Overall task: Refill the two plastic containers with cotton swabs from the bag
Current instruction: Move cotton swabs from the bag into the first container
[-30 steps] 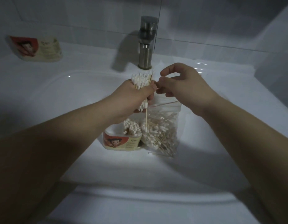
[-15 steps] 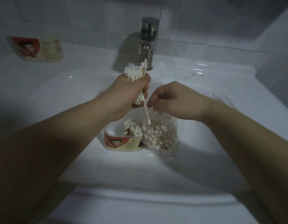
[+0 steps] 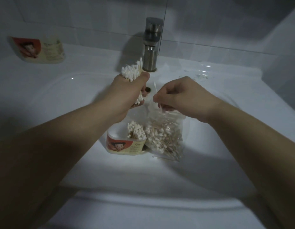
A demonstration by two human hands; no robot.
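Left hand (image 3: 127,95) fisted round upright bundle of cotton swabs (image 3: 132,71), white tips above and below fist. Right hand (image 3: 181,96) pinches single swab (image 3: 155,86) over bag mouth. Clear bag (image 3: 165,136), swabs jumbled inside, stands in sink (image 3: 60,96) just beside open container (image 3: 125,146), part-filled. Second container (image 3: 39,50) on ledge, far left. Labels red-and-cream, cartoon face; print unreadable.

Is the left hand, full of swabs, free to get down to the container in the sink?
Probably yes: the container stands open just below the left hand and its swabs, nothing between them; the right hand, pinching one swab, is aside over the bag.
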